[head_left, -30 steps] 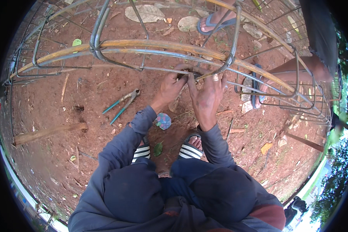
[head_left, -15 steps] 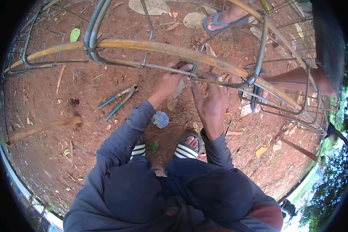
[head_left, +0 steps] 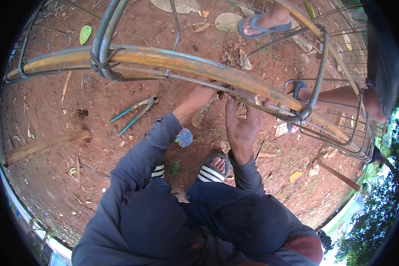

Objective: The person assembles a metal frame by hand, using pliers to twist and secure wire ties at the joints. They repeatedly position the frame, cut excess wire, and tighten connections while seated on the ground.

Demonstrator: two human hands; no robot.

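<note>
A frame of bent steel rods with a yellow-brown curved bar point(head_left: 173, 60) spans the upper view. My left hand point(head_left: 198, 98) is closed at the thin steel rod point(head_left: 186, 80) just below that bar, its fingertips partly hidden behind it. Beside it, my right hand point(head_left: 244, 128) reaches up to the same rod, thumb on the near side and fingers curling behind it. Dark tie wire point(head_left: 103, 61) binds the curved bar to a doubled rod at the left. Another wire tie point(head_left: 307, 106) shows at the right.
Pliers-like cutters with teal handles point(head_left: 137, 113) lie on the red soil, left of my left forearm. A wooden stick point(head_left: 44, 148) lies farther left. A round colourful piece point(head_left: 184, 137) is near my feet. Another person's sandalled foot point(head_left: 266, 26) and leg are beyond the frame.
The steel frame has shifted and tilted slightly toward me, its right part moving right and down. My right hand has moved slightly right along the rod; my left fingers are now more hidden.
</note>
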